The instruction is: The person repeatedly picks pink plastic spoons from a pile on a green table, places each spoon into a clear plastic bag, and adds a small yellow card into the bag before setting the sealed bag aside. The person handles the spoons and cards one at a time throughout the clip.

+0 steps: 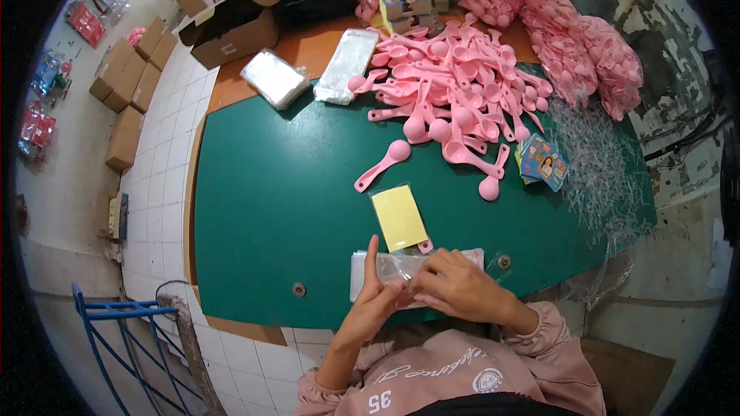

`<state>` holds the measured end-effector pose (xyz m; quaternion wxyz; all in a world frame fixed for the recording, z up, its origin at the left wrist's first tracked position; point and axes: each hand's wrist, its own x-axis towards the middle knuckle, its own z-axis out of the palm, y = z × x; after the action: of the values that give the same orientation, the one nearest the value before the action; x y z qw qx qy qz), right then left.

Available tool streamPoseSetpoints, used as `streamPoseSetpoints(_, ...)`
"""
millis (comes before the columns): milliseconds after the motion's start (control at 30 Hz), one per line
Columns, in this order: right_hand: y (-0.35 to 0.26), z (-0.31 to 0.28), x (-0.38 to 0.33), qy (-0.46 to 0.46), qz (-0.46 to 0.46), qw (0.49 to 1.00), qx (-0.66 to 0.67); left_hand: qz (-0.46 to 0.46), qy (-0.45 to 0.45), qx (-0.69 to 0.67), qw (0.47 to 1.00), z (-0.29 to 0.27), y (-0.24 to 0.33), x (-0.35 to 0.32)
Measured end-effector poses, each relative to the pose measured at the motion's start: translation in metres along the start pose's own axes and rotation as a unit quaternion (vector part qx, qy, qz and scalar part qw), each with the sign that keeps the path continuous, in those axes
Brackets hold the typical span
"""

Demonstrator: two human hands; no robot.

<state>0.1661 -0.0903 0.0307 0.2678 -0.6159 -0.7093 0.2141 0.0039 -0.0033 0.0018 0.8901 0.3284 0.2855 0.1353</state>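
Observation:
At the table's near edge my two hands meet over a flat stack of clear plastic bags point(358, 271). Between them is a crinkled clear plastic bag point(402, 265), with a bit of pink near the fingertips. My left hand point(375, 297) pinches it with the thumb, its index finger pointing up. The fingers of my right hand point(461, 286) are bent together on the bag's other side. Just beyond lies a yellow card point(399, 218) in a clear sleeve, and a pink handle end point(425, 246) shows at its lower corner.
A heap of pink scoops point(455, 81) covers the far table, with one loose scoop point(383, 165) nearer. Printed cards point(543, 162) and clear plastic pieces point(597, 162) lie right. Two bag stacks point(275, 79) point(345, 66) sit at the back. A blue metal frame point(127, 312) stands left.

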Motion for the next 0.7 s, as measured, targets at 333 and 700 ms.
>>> streamPoseSetpoints(333,-0.002,0.005,0.011,0.002,-0.08,0.99,-0.119,0.059,0.013,0.145,0.988,0.011,0.011,0.002)
streamPoseSetpoints(700,0.002,-0.012,0.015,0.018,-0.093,0.995,-0.015,0.123,0.051,0.273,0.953,-0.005,0.02,0.01)
